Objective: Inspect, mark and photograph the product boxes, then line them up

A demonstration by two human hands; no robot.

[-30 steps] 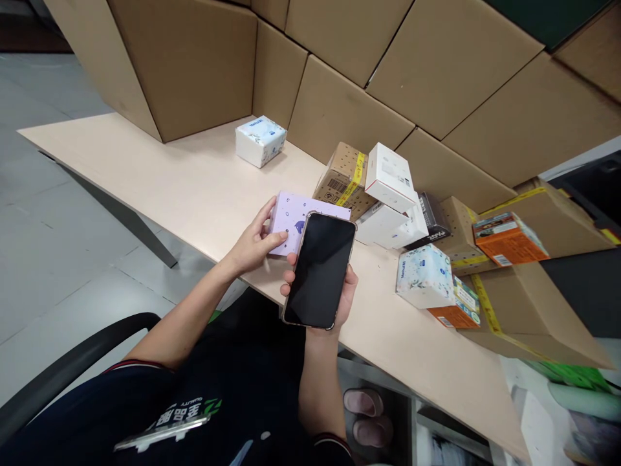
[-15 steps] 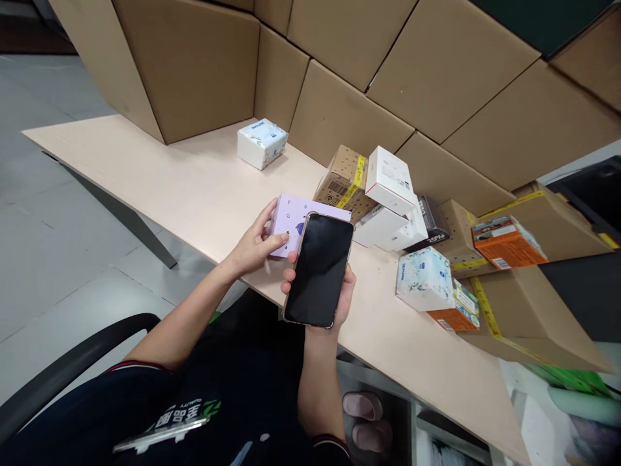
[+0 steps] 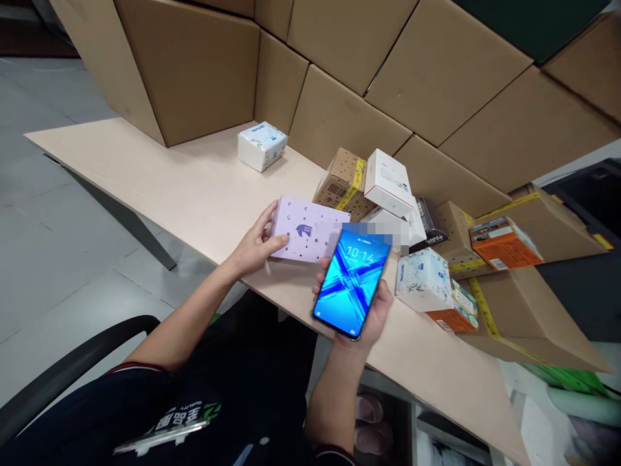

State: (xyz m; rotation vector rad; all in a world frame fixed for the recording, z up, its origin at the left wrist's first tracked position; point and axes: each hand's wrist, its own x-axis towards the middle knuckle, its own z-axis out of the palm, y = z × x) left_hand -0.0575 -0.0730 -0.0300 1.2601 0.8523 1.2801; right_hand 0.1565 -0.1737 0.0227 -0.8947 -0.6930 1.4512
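My left hand grips the left end of a lilac box, thumb on its top face and fingers round the far side. The box carries small dark marks and a purple logo. In my right hand is a smartphone in a clear case, its screen lit blue and reading 10:14. The phone is tilted and held over the table's front edge, its upper left side overlapping the box's right end. A blurred patch covers the area just above the phone.
Behind the lilac box stand a brown carton with yellow tape and a white box. A tissue pack sits at the back left, another tissue pack at the right by orange boxes. Large cardboard cartons wall the table.
The phone screen has gone from black to lit. My right hand has moved the phone to the right, uncovering more of the lilac box. My left hand has stayed in place.
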